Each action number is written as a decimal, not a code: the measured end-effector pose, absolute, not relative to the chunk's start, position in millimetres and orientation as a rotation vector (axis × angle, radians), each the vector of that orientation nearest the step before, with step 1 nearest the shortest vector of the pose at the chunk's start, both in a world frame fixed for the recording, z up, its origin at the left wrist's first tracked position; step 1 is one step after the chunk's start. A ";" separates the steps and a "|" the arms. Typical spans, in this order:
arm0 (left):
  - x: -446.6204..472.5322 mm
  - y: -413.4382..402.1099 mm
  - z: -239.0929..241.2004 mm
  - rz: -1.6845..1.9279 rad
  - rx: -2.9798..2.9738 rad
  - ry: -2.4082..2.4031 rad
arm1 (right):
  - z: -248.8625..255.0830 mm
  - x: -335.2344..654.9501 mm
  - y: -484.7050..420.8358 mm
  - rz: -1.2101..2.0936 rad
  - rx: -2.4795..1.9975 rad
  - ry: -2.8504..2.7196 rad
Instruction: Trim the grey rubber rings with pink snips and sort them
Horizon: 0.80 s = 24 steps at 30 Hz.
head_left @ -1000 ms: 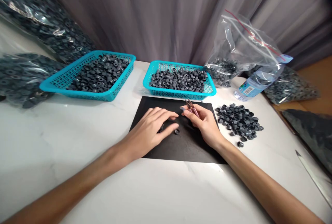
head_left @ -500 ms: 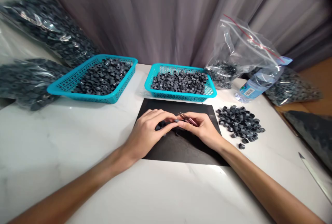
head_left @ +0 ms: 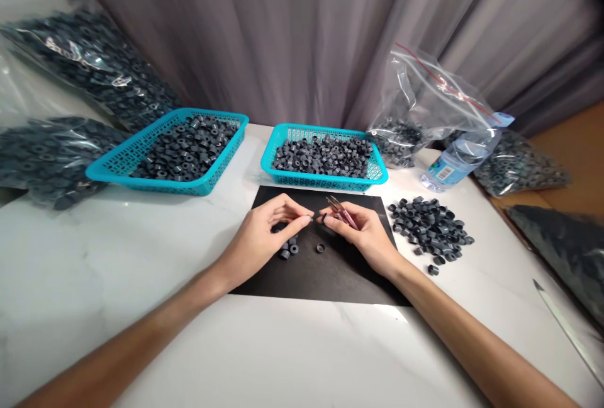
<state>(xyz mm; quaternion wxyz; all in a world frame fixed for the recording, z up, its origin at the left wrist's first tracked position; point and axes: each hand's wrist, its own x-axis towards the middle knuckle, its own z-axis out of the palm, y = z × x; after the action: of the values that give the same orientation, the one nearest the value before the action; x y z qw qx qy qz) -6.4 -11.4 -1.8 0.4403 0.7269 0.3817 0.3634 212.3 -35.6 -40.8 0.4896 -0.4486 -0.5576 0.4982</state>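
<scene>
My left hand (head_left: 262, 228) is closed in a pinch, thumb against forefinger, on something tiny that I cannot make out. Opposite it, my right hand (head_left: 365, 228) pinches a small black ring (head_left: 324, 218) between thumb and forefinger. Across the same palm lies a slim pink tool with two metal points (head_left: 344, 214), its tips facing up and away. A short gap separates the two sets of fingertips. Beneath them, one loose dark ring (head_left: 320, 248) rests on the black mat (head_left: 340, 279). Several dark grey ring-shaped pieces (head_left: 289, 249) lie below my left hand, partly hidden by it.
Two blue baskets (head_left: 207, 189) (head_left: 325, 182) of grey pieces stand behind the mat. To the right are a pile of rings (head_left: 430, 228), a water bottle (head_left: 460, 159), a zip bag (head_left: 406, 137) and a knife-like blade (head_left: 564, 326). Filled bags (head_left: 61, 153) sit at left.
My hands have drawn apart; their fingertips met before. The black ring now shows in my right fingers, and the loose ring on the mat is in plain sight. The view has shifted slightly.
</scene>
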 end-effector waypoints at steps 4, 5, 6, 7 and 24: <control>-6.0 -14.4 -0.4 0.885 1.874 0.956 | -36.3 218.5 -34.6 1.313 -1.109 -1.444; -6.0 -15.1 0.1 0.883 1.924 0.964 | -34.9 221.3 -34.4 1.347 -1.125 -1.489; -6.2 -15.6 0.2 0.878 1.985 0.969 | -33.6 224.2 -34.1 1.373 -1.135 -1.532; -6.5 -15.9 0.0 0.867 2.055 0.968 | -32.8 227.2 -33.7 1.392 -1.133 -1.568; -3.5 -21.3 -16.7 0.641 2.670 0.934 | -34.9 250.5 -24.2 1.148 -1.164 -1.934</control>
<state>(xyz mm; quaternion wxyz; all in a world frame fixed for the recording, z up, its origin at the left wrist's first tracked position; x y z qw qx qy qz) -3.5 -21.3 -16.7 0.1204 0.9138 0.3198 0.2193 250.5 -24.2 -34.9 0.2998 -0.4383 -0.7286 0.4326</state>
